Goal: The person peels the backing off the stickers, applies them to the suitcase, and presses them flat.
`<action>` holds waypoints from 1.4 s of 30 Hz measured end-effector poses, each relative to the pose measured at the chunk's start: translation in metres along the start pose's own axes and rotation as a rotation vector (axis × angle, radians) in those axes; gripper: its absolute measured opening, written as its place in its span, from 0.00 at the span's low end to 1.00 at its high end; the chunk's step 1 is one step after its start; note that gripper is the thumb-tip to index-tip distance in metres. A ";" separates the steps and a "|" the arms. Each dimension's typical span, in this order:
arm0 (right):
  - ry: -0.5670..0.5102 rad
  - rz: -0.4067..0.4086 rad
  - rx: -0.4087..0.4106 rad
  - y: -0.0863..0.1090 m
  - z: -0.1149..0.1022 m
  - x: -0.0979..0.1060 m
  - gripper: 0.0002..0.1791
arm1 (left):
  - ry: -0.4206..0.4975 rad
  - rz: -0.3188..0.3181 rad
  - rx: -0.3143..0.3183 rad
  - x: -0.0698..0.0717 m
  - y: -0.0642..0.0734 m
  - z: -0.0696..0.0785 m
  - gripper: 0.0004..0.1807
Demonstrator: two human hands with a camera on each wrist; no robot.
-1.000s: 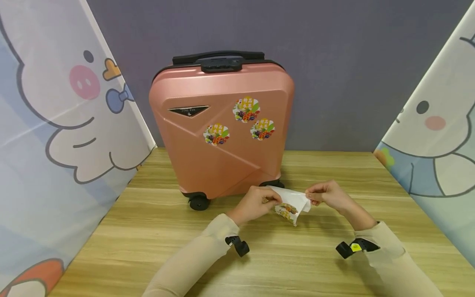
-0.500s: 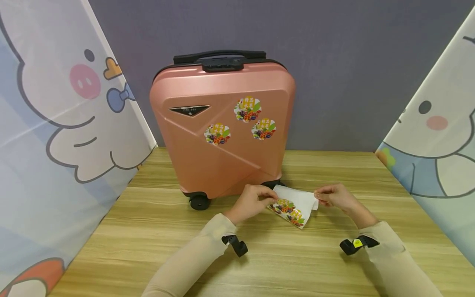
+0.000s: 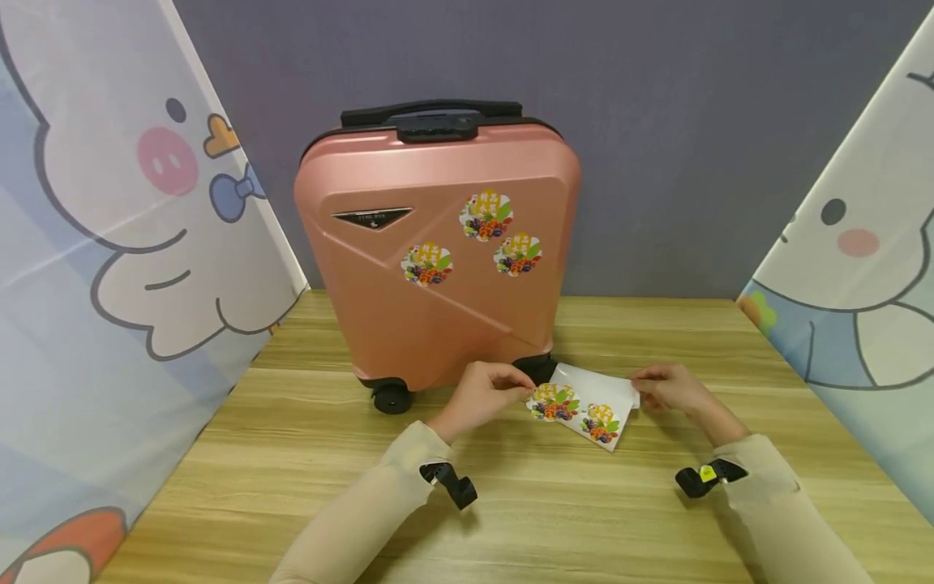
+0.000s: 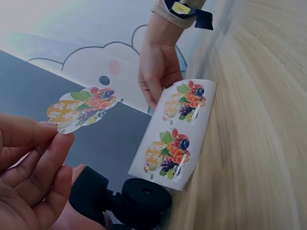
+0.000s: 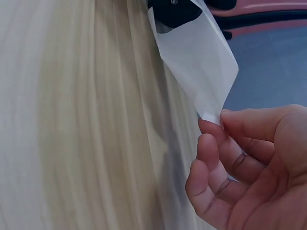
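Head view: your left hand [image 3: 485,397] pinches a fruit sticker [image 3: 552,402] at its edge, your right hand [image 3: 671,389] nips the white sheet [image 3: 589,380] beside the pink suitcase [image 3: 430,324], upright on the bench [image 3: 292,470], grey wall [image 3: 657,162] behind; forearms [image 3: 365,511] angle inward. Left wrist: there's the sticker, clear of the sheet, which bears two more stickers [image 4: 184,103]. Right wrist: you're gripping the sheet's corner, other fingers [image 5: 199,177] curled.

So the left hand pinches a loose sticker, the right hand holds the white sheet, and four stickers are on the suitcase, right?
Not quite: the head view shows three stickers on the suitcase, not four. The left hand pinches a loose sticker, and the right hand holds the white sheet.
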State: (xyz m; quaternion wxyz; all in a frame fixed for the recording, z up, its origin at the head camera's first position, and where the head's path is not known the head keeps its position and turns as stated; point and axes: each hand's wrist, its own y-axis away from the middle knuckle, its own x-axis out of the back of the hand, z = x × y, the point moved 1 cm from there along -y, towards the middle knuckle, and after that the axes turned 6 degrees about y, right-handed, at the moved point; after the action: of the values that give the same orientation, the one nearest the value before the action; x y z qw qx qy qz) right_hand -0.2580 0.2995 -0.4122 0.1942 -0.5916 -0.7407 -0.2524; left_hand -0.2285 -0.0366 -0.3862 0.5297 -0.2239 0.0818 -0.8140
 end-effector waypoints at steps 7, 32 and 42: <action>0.017 0.036 -0.015 -0.002 0.010 0.005 0.22 | 0.062 0.005 0.064 0.007 0.003 0.003 0.03; 0.311 0.514 0.433 0.021 -0.048 -0.024 0.08 | 0.261 0.007 0.125 0.022 0.004 0.016 0.07; -0.129 0.261 0.542 0.037 -0.080 -0.067 0.09 | 0.264 0.018 0.115 0.025 0.004 0.017 0.07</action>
State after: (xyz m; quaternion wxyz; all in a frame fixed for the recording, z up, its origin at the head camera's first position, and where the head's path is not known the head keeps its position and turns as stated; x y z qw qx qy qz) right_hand -0.2079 0.2055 -0.3819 0.3280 -0.6233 -0.7096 0.0195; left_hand -0.2257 -0.0588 -0.3655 0.5334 -0.0832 0.1059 -0.8351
